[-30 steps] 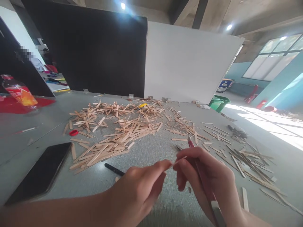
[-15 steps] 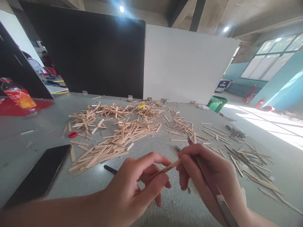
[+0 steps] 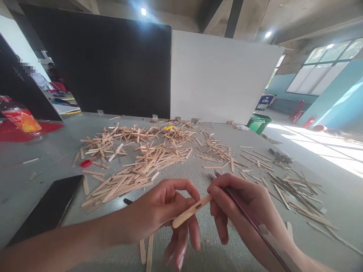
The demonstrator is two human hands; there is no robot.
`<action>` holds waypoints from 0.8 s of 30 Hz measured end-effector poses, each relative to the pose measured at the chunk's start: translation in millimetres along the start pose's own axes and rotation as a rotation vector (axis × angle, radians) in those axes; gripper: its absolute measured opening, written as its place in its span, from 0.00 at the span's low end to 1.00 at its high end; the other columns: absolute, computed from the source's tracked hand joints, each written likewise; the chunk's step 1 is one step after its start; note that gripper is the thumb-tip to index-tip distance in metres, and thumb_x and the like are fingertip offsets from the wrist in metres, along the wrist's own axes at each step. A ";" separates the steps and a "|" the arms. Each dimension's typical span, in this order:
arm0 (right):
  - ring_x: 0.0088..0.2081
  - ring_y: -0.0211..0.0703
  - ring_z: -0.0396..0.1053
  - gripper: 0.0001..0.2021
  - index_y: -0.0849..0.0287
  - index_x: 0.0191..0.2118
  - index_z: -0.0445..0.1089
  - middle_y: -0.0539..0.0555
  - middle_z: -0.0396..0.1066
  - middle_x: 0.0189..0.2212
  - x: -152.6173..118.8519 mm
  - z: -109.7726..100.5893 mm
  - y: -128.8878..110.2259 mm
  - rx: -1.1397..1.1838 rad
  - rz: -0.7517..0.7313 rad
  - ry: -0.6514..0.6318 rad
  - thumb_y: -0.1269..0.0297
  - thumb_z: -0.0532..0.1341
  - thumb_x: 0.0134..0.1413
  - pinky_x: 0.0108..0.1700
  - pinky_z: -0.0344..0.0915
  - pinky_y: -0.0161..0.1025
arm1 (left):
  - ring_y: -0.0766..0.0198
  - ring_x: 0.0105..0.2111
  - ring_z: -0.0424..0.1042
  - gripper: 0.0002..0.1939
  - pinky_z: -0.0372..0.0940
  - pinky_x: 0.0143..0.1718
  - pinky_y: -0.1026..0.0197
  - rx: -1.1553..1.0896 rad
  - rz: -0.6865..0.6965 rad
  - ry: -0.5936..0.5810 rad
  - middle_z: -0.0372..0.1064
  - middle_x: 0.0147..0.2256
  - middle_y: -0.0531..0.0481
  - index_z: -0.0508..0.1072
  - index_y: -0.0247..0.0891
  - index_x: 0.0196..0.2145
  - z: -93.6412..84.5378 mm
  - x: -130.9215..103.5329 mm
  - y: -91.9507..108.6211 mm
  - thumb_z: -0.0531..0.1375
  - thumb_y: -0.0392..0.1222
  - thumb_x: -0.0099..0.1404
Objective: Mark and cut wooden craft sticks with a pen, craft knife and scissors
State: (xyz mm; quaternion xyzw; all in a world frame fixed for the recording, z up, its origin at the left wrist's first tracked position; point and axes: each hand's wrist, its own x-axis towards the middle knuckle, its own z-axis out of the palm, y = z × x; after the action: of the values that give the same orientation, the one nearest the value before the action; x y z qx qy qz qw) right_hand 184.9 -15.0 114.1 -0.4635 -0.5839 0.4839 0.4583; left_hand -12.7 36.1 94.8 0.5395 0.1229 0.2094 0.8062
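Note:
A wooden craft stick (image 3: 187, 215) with a small dark slot cut near its middle is held tilted between my hands, flat face toward me. My right hand (image 3: 244, 204) pinches its far end between thumb and index finger. Tucked in that same hand is a dark red craft knife (image 3: 249, 216), its tip poking out past the knuckles. My left hand (image 3: 167, 202) grips the stick with bent index finger and thumb, while its lower fingers hang loose and blurred. Two more sticks (image 3: 142, 251) lie on the table below the left wrist.
A big pile of craft sticks (image 3: 159, 158) spreads over the grey table (image 3: 181, 181). Thin strips (image 3: 300, 204) lie at right. On the left are a black phone (image 3: 51, 207), a red bottle cap (image 3: 85, 163) and a drink bottle (image 3: 21, 119). Black and white boards (image 3: 221, 75) stand behind.
The stick has been turned, so its slotted flat face and rounded near end now show. My left fingers have shifted and dropped lower; my right hand has moved slightly left.

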 end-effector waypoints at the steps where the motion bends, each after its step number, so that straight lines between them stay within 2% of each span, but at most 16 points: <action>1: 0.16 0.32 0.67 0.17 0.58 0.33 0.68 0.47 0.69 0.23 0.1 -0.4 1.0 0.005 -0.002 -0.011 0.50 0.61 0.68 0.18 0.62 0.29 | 0.65 0.13 0.73 0.16 0.62 0.13 0.70 -0.001 -0.005 -0.017 0.79 0.27 0.50 0.65 0.40 0.42 -0.6 0.1 0.2 0.55 0.56 0.77; 8: 0.17 0.33 0.69 0.17 0.58 0.34 0.69 0.48 0.70 0.24 0.6 -0.7 5.9 0.052 0.006 -0.065 0.50 0.60 0.68 0.19 0.64 0.29 | 0.65 0.15 0.74 0.11 0.58 0.15 0.70 0.017 -0.023 -0.072 0.78 0.26 0.49 0.61 0.41 0.42 -0.2 -0.3 2.2 0.45 0.46 0.81; 13: 0.17 0.33 0.69 0.18 0.59 0.33 0.69 0.48 0.71 0.24 -1.2 1.3 2.4 0.071 0.006 -0.041 0.49 0.63 0.65 0.19 0.63 0.29 | 0.66 0.13 0.72 0.12 0.57 0.15 0.70 -0.008 -0.029 -0.044 0.77 0.24 0.50 0.61 0.41 0.42 5.2 -2.5 2.0 0.47 0.49 0.81; 20: 0.18 0.36 0.72 0.16 0.57 0.33 0.70 0.49 0.72 0.22 -8.8 1.8 -1.9 0.050 -0.045 -0.015 0.52 0.62 0.67 0.20 0.65 0.30 | 0.68 0.13 0.69 0.11 0.58 0.17 0.69 -0.034 -0.071 -0.025 0.77 0.26 0.50 0.64 0.40 0.41 9.8 -7.7 3.8 0.49 0.47 0.79; 24: 0.18 0.37 0.73 0.15 0.57 0.34 0.69 0.49 0.73 0.22 -9.4 0.7 2.6 0.057 -0.099 -0.033 0.51 0.63 0.67 0.20 0.65 0.31 | 0.70 0.13 0.65 0.11 0.53 0.18 0.70 -0.048 -0.070 0.023 0.73 0.21 0.54 0.64 0.40 0.40 14.0 -11.2 2.3 0.48 0.44 0.80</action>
State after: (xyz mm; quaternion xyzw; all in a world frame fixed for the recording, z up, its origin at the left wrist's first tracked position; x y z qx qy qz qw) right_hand 185.9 -24.0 110.6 -0.4127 -0.5996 0.4848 0.4849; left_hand -17.1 20.1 102.0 0.5132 0.1459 0.1900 0.8242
